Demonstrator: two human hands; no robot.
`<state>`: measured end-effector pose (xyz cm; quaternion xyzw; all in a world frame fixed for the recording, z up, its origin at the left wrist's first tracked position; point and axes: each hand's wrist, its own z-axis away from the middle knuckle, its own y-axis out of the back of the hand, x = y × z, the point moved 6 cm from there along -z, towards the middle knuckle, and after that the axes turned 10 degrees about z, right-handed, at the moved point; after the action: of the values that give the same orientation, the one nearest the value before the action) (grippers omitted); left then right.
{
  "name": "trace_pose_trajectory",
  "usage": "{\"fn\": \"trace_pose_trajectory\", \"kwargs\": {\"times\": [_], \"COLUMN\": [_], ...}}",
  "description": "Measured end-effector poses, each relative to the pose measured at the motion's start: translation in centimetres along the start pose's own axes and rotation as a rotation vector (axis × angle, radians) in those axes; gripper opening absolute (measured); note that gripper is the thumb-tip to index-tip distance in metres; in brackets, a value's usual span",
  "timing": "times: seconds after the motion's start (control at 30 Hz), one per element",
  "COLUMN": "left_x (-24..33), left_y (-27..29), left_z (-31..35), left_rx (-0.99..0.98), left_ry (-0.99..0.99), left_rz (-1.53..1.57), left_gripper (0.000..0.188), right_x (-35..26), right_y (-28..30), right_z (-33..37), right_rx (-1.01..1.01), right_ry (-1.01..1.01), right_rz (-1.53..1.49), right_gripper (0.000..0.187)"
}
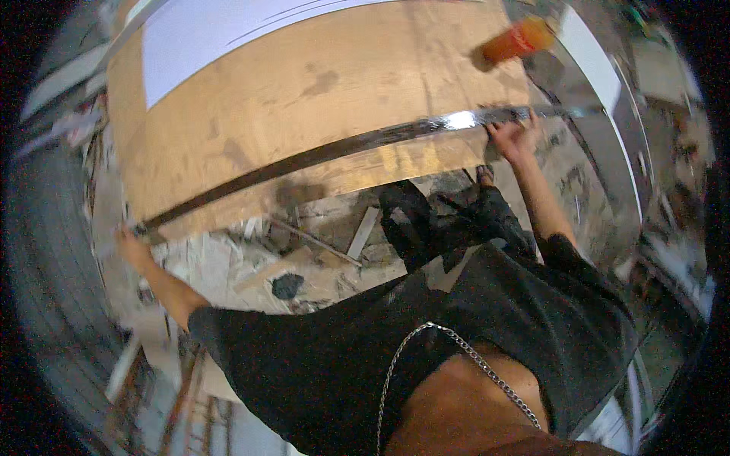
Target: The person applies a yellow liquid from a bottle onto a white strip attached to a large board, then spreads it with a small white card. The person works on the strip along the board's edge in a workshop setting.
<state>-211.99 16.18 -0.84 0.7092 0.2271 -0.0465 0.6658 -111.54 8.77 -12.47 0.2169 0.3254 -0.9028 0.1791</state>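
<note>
A long, dark, glossy strip (304, 159) runs at a slant across the wooden board (251, 114), close to the board's near edge. At the strip's left end, my left hand (134, 249) is closed on it, though the fingers are somewhat blurred. Farther right, my right hand (517, 140) grips the strip's near edge, thumb and fingers against it. The strip extends past my right hand beyond the board's right side. Bright light glares off it just left of that hand.
An orange bottle (517, 44) is at the board's far right. A pale sheet (205, 45) covers the far left. White panels (589, 61) stand at the right. Scraps, offcuts and a dark lump (287, 286) litter the floor below the near edge.
</note>
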Motion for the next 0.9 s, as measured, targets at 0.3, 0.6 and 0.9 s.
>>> {"fn": "trace_pose_trajectory", "kwargs": {"times": [0.3, 0.6, 0.9], "left_x": [14.1, 45.6, 81.1], "left_y": [4.7, 14.1, 17.4], "left_z": [8.3, 34.2, 59.7], "left_rx": [0.288, 0.333, -0.668], "left_ry": [-0.025, -0.338, -0.168], "left_rz": [0.263, 0.967, 1.375], "left_gripper": [0.061, 0.061, 0.058], "right_x": [2.7, 3.7, -9.9], "right_y": [-0.3, 6.5, 55.0], "right_z": [2.1, 5.6, 16.9], "right_rx": [-0.099, -0.508, -0.341], "right_ry": [0.028, -0.401, -0.003], "right_rz": [0.017, 0.477, 1.572], "right_gripper": [0.076, 0.039, 0.031]}}
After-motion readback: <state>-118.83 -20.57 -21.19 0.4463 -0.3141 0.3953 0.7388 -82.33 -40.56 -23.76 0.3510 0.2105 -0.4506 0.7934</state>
